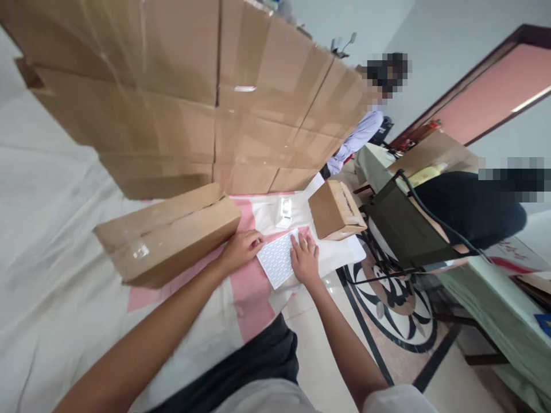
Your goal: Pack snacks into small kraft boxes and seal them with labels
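Note:
A small white sheet with a fine dotted pattern [275,259] lies on the pink and white cloth [245,289] in front of me. My left hand [241,248] rests at its left edge, fingers curled against it. On its right side my right hand [305,259] lies flat, fingers stretched out and pressing down. A long brown cardboard box [172,232] sits just left of my left hand. A smaller open cardboard box [333,209] stands just beyond my right hand. Between them lies a small white object [284,211].
A tall wall of taped cardboard boxes [206,92] fills the back. A person in a light shirt [359,137] stands at the back right. On the right, a dark green bag [402,229] and a black cushion [469,209] rest on a green-covered table [495,298]. Patterned floor tiles [396,304] lie below.

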Demonstrator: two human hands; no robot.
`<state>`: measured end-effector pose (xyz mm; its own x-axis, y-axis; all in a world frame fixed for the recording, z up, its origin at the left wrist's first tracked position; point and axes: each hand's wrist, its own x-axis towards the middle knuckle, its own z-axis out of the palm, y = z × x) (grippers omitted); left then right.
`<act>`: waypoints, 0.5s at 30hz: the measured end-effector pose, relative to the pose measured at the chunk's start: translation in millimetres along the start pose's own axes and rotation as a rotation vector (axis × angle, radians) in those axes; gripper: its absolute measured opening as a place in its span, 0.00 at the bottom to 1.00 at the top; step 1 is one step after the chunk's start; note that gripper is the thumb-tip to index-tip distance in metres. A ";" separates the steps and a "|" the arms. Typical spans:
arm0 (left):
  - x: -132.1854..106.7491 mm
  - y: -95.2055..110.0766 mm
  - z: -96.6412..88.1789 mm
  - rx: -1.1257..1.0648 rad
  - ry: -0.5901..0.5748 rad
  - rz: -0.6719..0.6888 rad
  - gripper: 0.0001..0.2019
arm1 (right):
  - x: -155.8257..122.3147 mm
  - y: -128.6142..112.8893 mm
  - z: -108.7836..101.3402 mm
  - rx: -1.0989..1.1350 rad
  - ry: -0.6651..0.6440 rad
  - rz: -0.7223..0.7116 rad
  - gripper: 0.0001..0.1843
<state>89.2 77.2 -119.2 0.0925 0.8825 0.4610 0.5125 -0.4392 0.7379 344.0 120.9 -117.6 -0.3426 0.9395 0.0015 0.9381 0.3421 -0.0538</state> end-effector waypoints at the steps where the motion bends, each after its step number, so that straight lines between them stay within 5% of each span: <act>1: -0.2 0.3 -1.3 0.004 -0.008 0.003 0.08 | 0.3 0.0 0.2 -0.009 0.003 0.003 0.29; 15: 1.4 -11.4 8.2 -0.018 -0.164 -0.155 0.10 | 1.1 11.2 7.8 0.022 0.057 -0.040 0.30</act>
<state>90.5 84.8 -131.0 0.1526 0.9545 0.2563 0.5166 -0.2981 0.8026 353.7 125.7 -126.0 -0.3753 0.9249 0.0612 0.9223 0.3792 -0.0747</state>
